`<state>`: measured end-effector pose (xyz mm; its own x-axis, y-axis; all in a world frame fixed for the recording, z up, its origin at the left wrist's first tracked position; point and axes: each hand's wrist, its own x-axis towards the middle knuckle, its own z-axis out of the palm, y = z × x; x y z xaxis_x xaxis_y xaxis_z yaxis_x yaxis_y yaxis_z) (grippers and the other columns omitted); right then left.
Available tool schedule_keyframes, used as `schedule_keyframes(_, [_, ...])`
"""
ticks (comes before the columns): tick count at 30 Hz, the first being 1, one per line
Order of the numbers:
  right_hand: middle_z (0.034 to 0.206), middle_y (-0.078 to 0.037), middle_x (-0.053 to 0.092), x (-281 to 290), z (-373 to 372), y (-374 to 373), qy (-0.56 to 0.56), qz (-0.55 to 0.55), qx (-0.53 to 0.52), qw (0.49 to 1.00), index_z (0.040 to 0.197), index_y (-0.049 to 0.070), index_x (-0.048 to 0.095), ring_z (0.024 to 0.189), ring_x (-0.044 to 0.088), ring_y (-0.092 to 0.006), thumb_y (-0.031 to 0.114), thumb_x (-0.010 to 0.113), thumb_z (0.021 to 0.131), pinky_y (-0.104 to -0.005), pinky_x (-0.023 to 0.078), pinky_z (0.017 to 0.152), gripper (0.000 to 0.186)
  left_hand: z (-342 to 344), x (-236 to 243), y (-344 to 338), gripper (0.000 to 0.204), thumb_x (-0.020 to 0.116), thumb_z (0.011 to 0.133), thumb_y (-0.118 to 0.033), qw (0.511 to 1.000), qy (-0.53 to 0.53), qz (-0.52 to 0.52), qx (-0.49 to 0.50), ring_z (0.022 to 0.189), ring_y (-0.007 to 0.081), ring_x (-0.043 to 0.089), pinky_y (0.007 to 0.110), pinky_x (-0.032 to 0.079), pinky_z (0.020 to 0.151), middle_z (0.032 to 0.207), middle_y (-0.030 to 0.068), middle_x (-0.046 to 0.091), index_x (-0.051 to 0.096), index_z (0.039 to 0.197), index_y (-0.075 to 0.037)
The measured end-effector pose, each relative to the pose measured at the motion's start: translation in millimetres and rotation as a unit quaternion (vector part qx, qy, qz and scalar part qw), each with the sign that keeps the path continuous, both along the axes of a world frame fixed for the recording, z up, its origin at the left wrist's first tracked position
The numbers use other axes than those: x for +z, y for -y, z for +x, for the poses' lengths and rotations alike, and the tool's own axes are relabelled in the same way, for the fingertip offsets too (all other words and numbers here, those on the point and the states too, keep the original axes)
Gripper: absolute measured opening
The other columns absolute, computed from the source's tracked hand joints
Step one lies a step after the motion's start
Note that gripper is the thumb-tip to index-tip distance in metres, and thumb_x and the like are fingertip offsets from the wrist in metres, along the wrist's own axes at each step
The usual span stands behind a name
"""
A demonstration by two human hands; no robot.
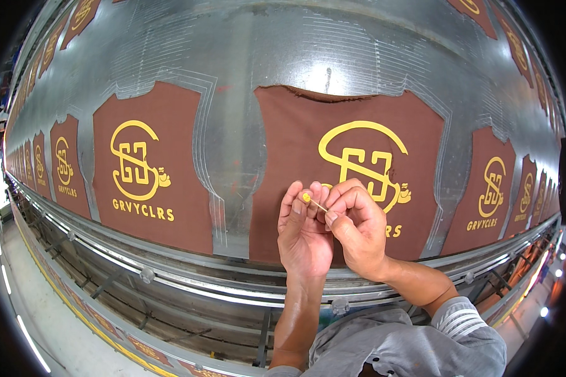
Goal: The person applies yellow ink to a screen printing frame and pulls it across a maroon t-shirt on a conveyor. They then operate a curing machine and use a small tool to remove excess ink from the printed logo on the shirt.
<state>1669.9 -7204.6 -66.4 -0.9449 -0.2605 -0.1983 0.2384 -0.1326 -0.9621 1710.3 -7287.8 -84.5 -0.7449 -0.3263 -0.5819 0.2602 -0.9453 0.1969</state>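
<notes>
My right hand [361, 227] is closed, pinching a thin pale stick [319, 205] between thumb and forefinger. The stick's far end meets a small yellow lump [306, 197] at the fingertips of my left hand [303, 234]. That hand is palm up, its fingers curled and the thumb pressed near the lump; whether the lump is stuck to the stick I cannot tell. Both hands are above a brown fabric panel [283, 138] with a yellow printed emblem [366, 125]. They hide part of the print. The panel's upper edge curls up a little.
The panel lies on a long grey table [233, 125] marked with pale outlines. Similar brown panels [113, 113] [478, 213] lie in rows to both sides and at the far edge. Metal rails [188, 279] run along the near edge, with a floor [50, 301] at the lower left.
</notes>
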Motion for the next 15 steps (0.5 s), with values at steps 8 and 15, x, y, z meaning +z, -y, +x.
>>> schedule_keyframes(8, [0.095, -0.007, 0.053, -1.2, -2.8, -0.5, -0.010, 0.015, 0.025, 1.000, 0.082, 0.000, 0.055, 0.079, 0.048, -0.0094, -0.007, 0.055, 0.081, -0.0241, 0.042, 0.067, 0.007, 0.2, -4.6, 1.3, 0.025, 0.059, 0.093, -0.005, 1.000, -0.018, 0.011, 0.006, 0.110, 0.0257, 0.063, 0.039, 0.050, 0.101, 0.112, 0.0143, 0.067, 0.061, 0.118, -0.004])
schedule_keyframes(15, [0.097, -0.007, 0.053, -2.4, -6.1, -3.0, 0.021, -0.001, 0.036, 0.999, 0.083, 0.000, 0.055, 0.078, 0.049, -0.0091, -0.006, 0.055, 0.082, -0.0242, 0.044, 0.067, 0.006, -4.2, -3.0, 1.1, 0.028, 0.062, 0.093, -0.010, 1.000, 0.018, -0.009, -0.002, 0.106, 0.0198, 0.065, 0.035, 0.053, 0.094, 0.109, 0.0113, 0.067, 0.055, 0.119, -0.004])
